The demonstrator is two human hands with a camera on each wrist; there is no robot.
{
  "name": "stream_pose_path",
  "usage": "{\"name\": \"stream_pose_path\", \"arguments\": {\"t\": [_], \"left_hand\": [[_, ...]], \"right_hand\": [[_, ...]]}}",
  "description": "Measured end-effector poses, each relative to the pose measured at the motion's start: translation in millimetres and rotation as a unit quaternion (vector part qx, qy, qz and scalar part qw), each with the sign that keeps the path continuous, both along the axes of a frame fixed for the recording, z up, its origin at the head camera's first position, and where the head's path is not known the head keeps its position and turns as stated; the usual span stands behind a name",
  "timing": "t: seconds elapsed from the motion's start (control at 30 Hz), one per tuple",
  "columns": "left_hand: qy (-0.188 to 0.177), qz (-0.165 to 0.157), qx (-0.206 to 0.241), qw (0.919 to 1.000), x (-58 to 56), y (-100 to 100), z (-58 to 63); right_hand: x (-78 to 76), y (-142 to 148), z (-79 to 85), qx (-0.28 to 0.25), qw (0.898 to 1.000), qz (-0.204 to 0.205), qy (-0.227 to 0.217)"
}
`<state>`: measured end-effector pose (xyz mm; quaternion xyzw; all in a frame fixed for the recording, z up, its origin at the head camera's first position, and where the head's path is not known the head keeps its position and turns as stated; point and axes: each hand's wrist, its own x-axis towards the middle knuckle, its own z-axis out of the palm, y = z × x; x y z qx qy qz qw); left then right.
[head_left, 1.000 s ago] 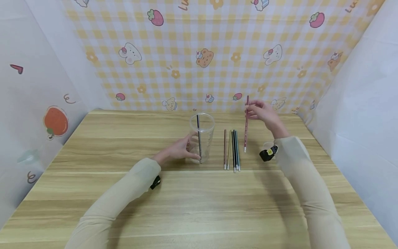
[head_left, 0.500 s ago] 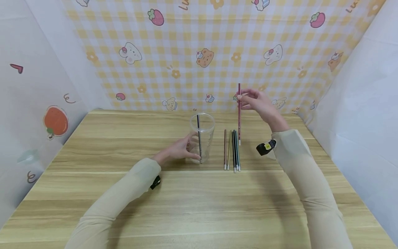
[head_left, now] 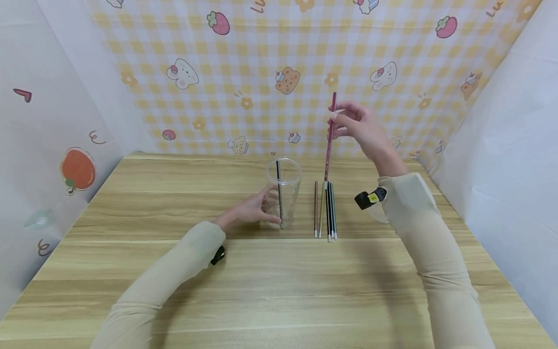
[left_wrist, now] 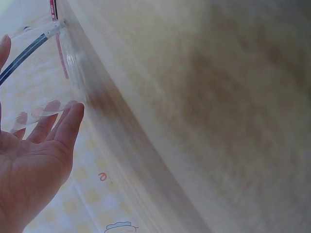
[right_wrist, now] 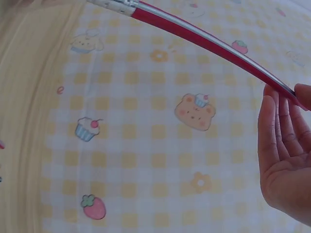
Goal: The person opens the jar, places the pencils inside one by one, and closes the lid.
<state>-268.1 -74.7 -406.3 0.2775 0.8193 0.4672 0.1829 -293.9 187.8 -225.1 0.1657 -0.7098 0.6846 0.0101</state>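
A clear plastic cup (head_left: 291, 206) stands upright on the table, with one dark pencil (head_left: 279, 194) leaning inside it. My left hand (head_left: 253, 208) holds the cup low on its left side; in the left wrist view its fingers (left_wrist: 70, 124) lie against the clear wall. Above the table, my right hand (head_left: 359, 128) pinches a red pencil (head_left: 329, 152) near its upper end. That pencil hangs slightly tilted, its white eraser end (right_wrist: 114, 6) down. Below it lie a reddish-brown pencil (head_left: 316, 208), a gold pencil (head_left: 322, 211) and several dark and teal pencils (head_left: 330, 213).
A clear round object (head_left: 378, 213) sits on the wooden table (head_left: 279, 291), partly hidden by the black strap device (head_left: 370, 198) at the right wrist. A yellow checked cloth (head_left: 244, 58) hangs behind the table, with white sheets (head_left: 505, 145) at both sides.
My right hand has risen and moved slightly left with the red pencil, from right of the lying pencils to above them. My left hand and the cup have stayed put.
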Motion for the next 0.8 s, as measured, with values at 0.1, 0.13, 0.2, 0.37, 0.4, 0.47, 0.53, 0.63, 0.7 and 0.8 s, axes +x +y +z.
{"name": "stream_pose_path", "arguments": {"t": [0.1,0.13,0.2,0.37,0.4,0.47,0.53,0.63,0.7,0.8], "left_hand": [[0.004,-0.001,-0.004,1.0,0.2,-0.2,-0.2],[0.003,-0.001,-0.004,1.0,0.1,-0.2,-0.1],[0.003,-0.002,-0.005,1.0,0.2,-0.3,0.0],[0.005,-0.002,-0.008,1.0,0.5,-0.5,0.5],[0.005,-0.002,-0.007,1.0,0.5,-0.5,0.5],[0.003,0.0,-0.005,1.0,0.7,-0.5,0.9],[-0.001,0.001,-0.001,1.0,0.6,-0.5,1.0],[-0.005,0.004,0.001,1.0,0.5,-0.3,1.1],[-0.006,0.004,-0.001,1.0,0.5,-0.3,1.0],[-0.006,0.001,0.001,1.0,0.5,-0.4,1.0]], "right_hand": [[4.1,-3.9,6.8,-0.032,0.999,0.008,0.021],[5.1,-5.0,8.9,-0.04,0.999,0.008,0.026],[7.0,-7.0,13.1,-0.054,0.998,0.002,0.035],[10.5,-13.0,20.7,-0.094,0.994,-0.013,0.058],[11.2,-14.6,21.6,-0.103,0.993,-0.014,0.062],[12.5,-18.2,22.8,-0.122,0.99,-0.016,0.07],[13.8,-22.3,22.8,-0.136,0.988,-0.017,0.077],[15.2,-28.5,21.0,-0.149,0.985,-0.015,0.08],[15.5,-32.6,19.3,-0.148,0.985,-0.013,0.082],[14.9,-38.2,16.5,-0.143,0.986,-0.014,0.088]]}}
